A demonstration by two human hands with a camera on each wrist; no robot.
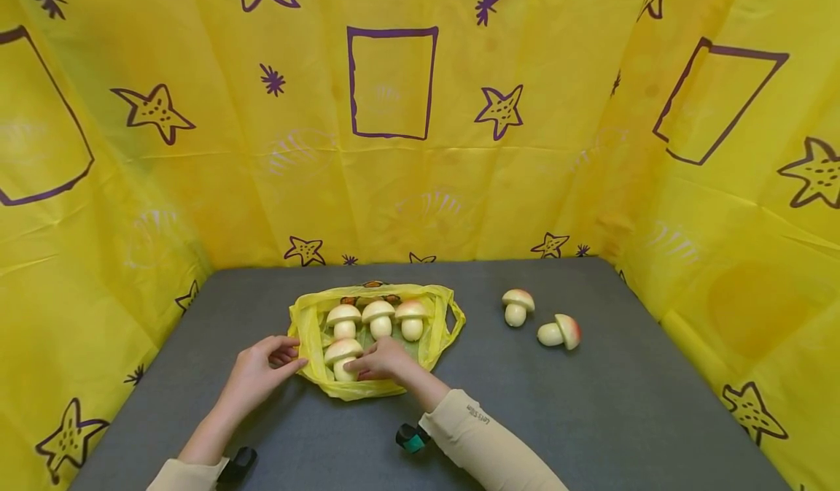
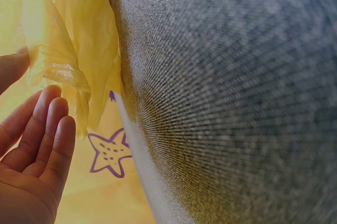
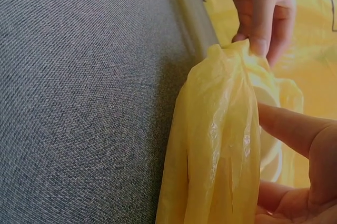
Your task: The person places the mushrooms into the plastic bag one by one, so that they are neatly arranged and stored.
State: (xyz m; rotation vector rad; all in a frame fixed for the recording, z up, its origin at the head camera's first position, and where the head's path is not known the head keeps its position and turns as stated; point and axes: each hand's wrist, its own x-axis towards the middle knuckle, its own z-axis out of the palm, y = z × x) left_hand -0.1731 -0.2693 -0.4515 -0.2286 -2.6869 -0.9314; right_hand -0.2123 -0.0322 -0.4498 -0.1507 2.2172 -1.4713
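A yellow plastic bag (image 1: pixel 311 330) lies spread open on the table with several cream toy mushrooms inside. Three of them, such as the middle mushroom (image 1: pixel 378 317), stand along the back. My right hand (image 1: pixel 383 360) reaches into the bag and holds the front-left mushroom (image 1: pixel 343 352) by its stem. In the right wrist view the bag's wall partly hides that hand (image 3: pixel 310 155). My left hand (image 1: pixel 265 367) is at the bag's left edge. Its fingers (image 2: pixel 55 124) are loosely extended beside the thin plastic, thumb apart from them.
To the right of the bag, one mushroom (image 1: pixel 518 307) stands upright and another mushroom (image 1: pixel 561 332) lies on its side. The grey table (image 1: pixel 590 418) is enclosed by yellow cloth walls (image 1: pixel 394 199) with purple drawings.
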